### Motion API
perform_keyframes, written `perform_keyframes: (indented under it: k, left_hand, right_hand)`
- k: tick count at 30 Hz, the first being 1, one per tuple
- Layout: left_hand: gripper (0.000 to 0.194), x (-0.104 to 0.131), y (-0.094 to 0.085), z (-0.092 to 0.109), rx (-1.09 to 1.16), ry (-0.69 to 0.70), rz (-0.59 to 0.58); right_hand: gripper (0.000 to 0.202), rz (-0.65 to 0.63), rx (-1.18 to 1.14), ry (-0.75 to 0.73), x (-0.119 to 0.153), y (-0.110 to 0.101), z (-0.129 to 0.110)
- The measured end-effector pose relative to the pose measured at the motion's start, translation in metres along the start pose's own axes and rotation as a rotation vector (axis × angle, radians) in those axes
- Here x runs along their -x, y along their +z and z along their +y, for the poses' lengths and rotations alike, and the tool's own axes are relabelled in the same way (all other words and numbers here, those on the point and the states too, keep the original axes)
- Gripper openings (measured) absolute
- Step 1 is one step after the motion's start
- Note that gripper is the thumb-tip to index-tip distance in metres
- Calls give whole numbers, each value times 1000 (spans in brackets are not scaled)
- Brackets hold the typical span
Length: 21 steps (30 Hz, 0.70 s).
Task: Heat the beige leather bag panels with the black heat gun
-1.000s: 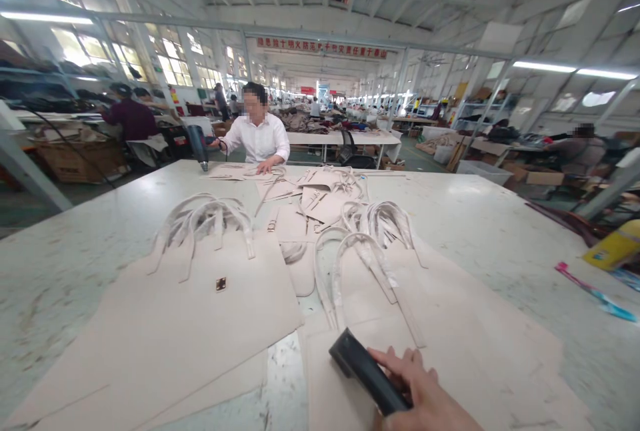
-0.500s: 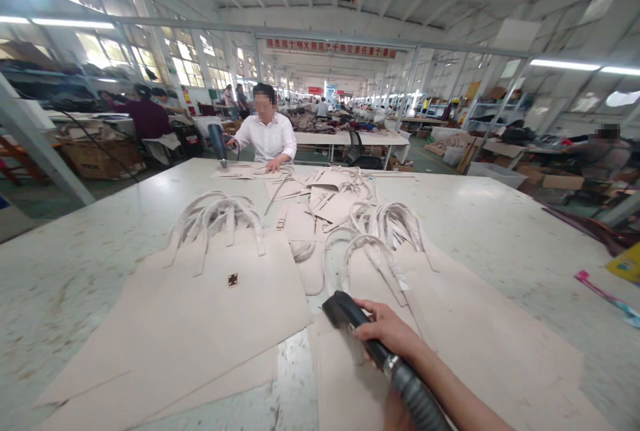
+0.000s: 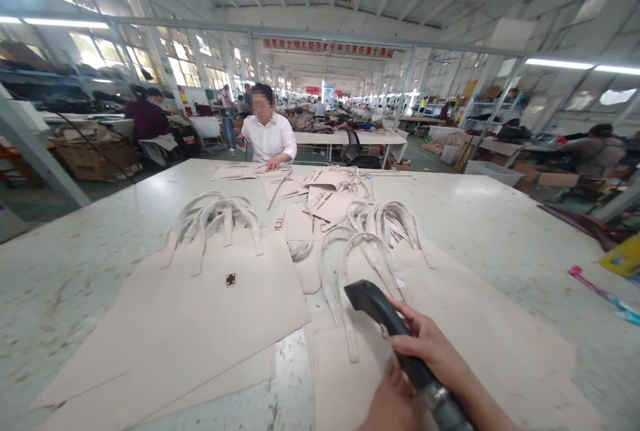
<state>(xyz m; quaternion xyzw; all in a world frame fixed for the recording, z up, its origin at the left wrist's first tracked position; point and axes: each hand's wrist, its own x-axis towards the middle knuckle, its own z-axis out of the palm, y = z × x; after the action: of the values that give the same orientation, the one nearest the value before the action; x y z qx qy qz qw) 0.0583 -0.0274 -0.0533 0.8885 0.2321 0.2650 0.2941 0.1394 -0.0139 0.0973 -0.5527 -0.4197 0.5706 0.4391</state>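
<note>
**Dark tool held low over the bag panels at the near edge**

At the near edge of the worktop (image 3: pixel 500 231) the right hand (image 3: pixel 435 351) is wrapped shut around the handle of a dark hand tool (image 3: pixel 380 311), its grip fully closed on it, thumb and fingers curled over the top. The tool's blunt nose points away and to the left, hanging just above a stack of beige bag panels (image 3: pixel 480 324) and close to the clear-wrapped handle loops (image 3: pixel 370 251) sewn to them. A ribbed metal collar and hose run from the tool back toward the near edge. The left hand (image 3: pixel 395 404) shows only partly at the bottom edge, under the tool's handle; whether its grip is closed on anything I cannot tell.

Just left of this stack lies a second, larger pile of beige panels (image 3: pixel 200 324) with a small metal clasp (image 3: pixel 231 279) on the top sheet; a narrow strip of bare worktop runs between the two piles. Loose straps and smaller cut pieces (image 3: pixel 320 197) crowd the middle toward the far edge, where a person in a white shirt (image 3: pixel 270 141) leans a hand on more panels. The left and right sides of the worktop are wide and bare, save for a pink and blue item (image 3: pixel 600 292) near the right edge.
</note>
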Motion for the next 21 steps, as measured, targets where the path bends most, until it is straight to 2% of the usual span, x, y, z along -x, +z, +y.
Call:
perform_keyframes:
  k: [3,5,7,9,11,14,17,21]
  left_hand:
    - [25,26,-36,-15,-59,143,25]
    - [28,36,-69,-26,-90,89,106]
    - [33,33,-101,-39,-96,-186,206]
    - [37,18,-122,-50,-97,-439,220]
    - [40,0,-130,-58,-130,-544,157]
    - [44,-22,-126,-63,-243,-589,83]
    - [51,-32,-119,-64,-299,-652,93]
    - [59,-39,-125,-67,-177,-756,134]
  right_hand:
    - [71,88,44,43,38,-20,-5]
    - [74,99,69,86,59,-28,3]
    - [77,87,85,86,72,-34,17]
    - [76,111,103,60,80,-40,32]
    - [75,205,107,31,86,-47,43]
    - [79,354,102,49,91,-57,49]
    - [80,350,66,98,88,-63,44]
    - [73,374,59,67,73,-61,34]
